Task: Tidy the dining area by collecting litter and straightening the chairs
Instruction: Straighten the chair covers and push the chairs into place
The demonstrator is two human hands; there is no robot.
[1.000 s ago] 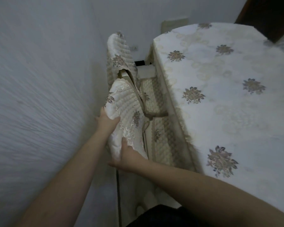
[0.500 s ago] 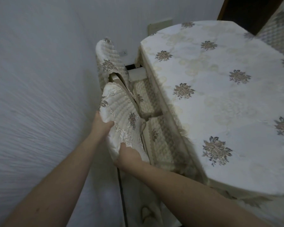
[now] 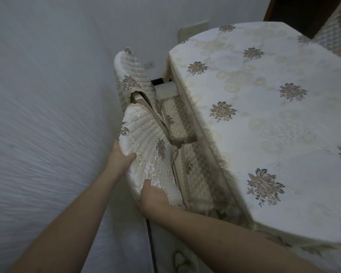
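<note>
Beside the table [image 3: 264, 125], in the narrow gap along the wall [image 3: 47, 115], both hands hold the back of the near chair [image 3: 146, 154]. The left hand [image 3: 119, 157] grips the wall-side edge of its quilted cover, thumb hooked over the front; the right hand [image 3: 152, 196] pinches the lower edge nearest the person, fingers curled under the fabric.

Compared with a second ago, the grips are the same and the chair back sits at much the same tilt against the table; what has shifted is mostly the viewpoint, which has drawn back and swung so that more of the table's near edge and the far corner shows. The near chair's seat [image 3: 195, 174] remains tucked partly under the tablecloth, just beside the seat of the far chair [image 3: 132, 79], which stands closer to the wall's corner.

I judge the straightening of this chair to be in hand but little advanced: it looks close to the table already, so the remaining work is probably a small squaring of the back. No litter is visible in this view.
</note>
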